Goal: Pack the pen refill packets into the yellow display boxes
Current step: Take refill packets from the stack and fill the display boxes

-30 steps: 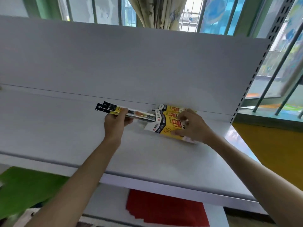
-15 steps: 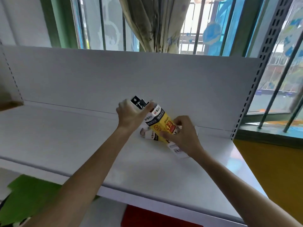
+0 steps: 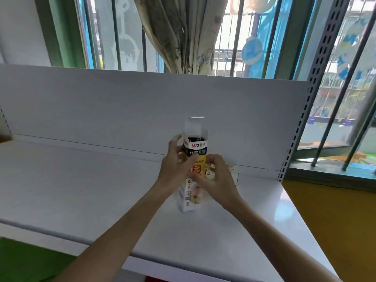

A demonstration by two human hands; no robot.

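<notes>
A tall yellow display box [image 3: 195, 151] with a black and white top stands upright on the white shelf [image 3: 81, 186], its white lid flap open. Dark refill packets show inside its mouth. My left hand [image 3: 175, 165] grips the box's left side. From the right, my right hand [image 3: 213, 180] curls around the front of the box at mid height. Another yellow box [image 3: 231, 169] lies flat behind my right hand, mostly hidden.
The shelf's white back panel [image 3: 142, 106] rises right behind the boxes. A perforated grey upright [image 3: 301, 119] marks the shelf's right end. Barred windows and a curtain [image 3: 183, 35] stand beyond. Green floor [image 3: 24, 259] lies below left.
The left hand pushed the refill packets into the box. Both hands tipped the box from lying flat to standing upright. The camera view rose.
</notes>
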